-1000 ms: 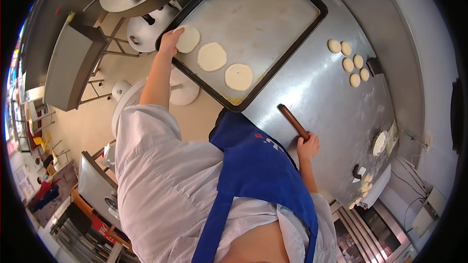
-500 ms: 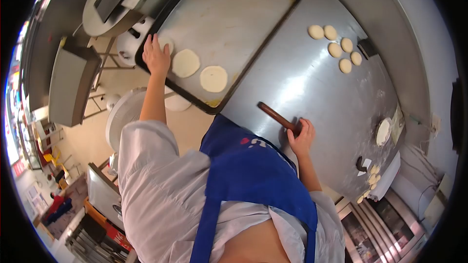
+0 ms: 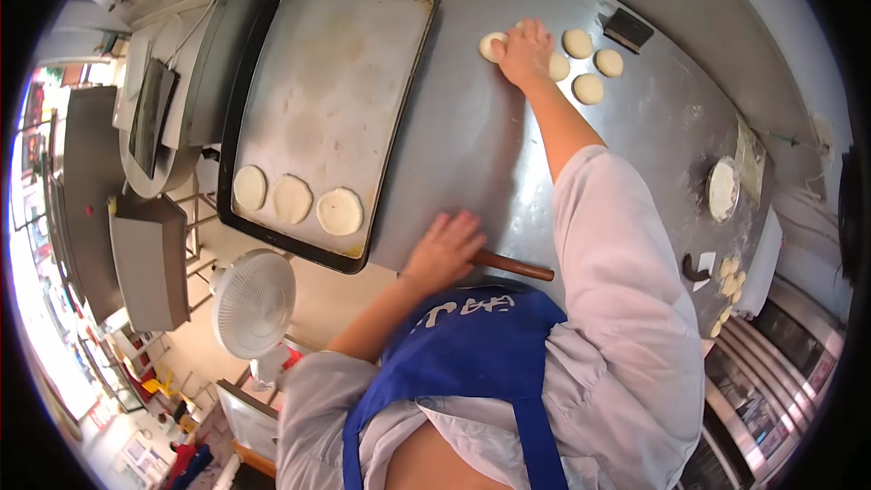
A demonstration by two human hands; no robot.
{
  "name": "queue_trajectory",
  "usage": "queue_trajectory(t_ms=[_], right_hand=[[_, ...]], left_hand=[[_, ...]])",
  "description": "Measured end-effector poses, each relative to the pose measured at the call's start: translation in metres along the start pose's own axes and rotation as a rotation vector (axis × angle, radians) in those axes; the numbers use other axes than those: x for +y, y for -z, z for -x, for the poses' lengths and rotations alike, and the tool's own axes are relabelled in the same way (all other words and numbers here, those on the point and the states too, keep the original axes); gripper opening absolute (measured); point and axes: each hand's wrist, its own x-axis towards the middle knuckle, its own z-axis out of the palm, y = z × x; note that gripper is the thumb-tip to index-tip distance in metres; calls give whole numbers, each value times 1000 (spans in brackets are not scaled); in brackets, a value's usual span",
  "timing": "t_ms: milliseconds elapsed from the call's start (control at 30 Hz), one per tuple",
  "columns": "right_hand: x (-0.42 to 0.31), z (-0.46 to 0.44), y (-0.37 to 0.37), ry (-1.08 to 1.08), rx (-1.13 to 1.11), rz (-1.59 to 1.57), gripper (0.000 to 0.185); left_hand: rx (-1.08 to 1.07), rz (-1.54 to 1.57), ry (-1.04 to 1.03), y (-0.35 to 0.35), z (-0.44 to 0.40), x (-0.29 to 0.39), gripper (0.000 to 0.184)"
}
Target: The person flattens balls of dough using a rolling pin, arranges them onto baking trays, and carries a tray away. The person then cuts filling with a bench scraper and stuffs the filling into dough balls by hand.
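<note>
My right hand [image 3: 524, 54] is at the far side of the steel table, its fingers curled over a round dough ball [image 3: 522, 27], mostly covered by them. Another dough ball [image 3: 493, 47] touches the thumb side, and several more lie just right of the hand. Close to my apron, my left hand [image 3: 445, 252] is slightly blurred, fingers apart. It covers the left end of a brown wooden rolling pin [image 3: 515, 265]; whether it touches the pin is unclear. Three flattened dough rounds [image 3: 292, 199] lie along the near end of a dark-rimmed baking tray [image 3: 399, 100].
A black scraper-like block [image 3: 628, 30] lies behind the dough balls. Farther right are a white floury dish [image 3: 723, 190], a dark curved object [image 3: 696, 268] and more small dough pieces [image 3: 730, 277]. A white fan [image 3: 255, 303] stands below the tray's near edge.
My left hand has left the dough round on the tray and come to the rolling pin. My right hand has moved from the pin to the dough balls. The view has turned.
</note>
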Motion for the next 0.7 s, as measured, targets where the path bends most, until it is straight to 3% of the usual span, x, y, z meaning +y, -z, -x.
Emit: queue_trajectory(t_ms=[33,133,233,333,400,467,533,633,700], right_hand=[[-3,5,-4,3,18,11,31],[-20,30,19,-198,-308,-472,29],[-31,68,57,-331,-185,-621,29],[-47,130,134,-339,-223,-757,32],[-52,181,182,-422,-469,-812,35],[-54,221,210,-470,-682,-852,26],[-57,262,195,-235,-516,-732,22],[-75,279,164,-177,-275,-421,22],[-84,286,162,-13,-343,-382,25]], left_hand=[[40,39,-103,-19,2,8,49],[50,-36,-86,-64,8,7,44],[54,-82,4,-58,4,-3,40],[94,-83,147,-51,3,-15,42],[139,-87,235,-44,-6,-30,44],[148,-74,333,-41,-7,-38,46],[141,-85,337,-40,-12,-49,47],[102,-75,332,-38,-19,-58,48],[86,-71,334,-37,-16,-58,49]])
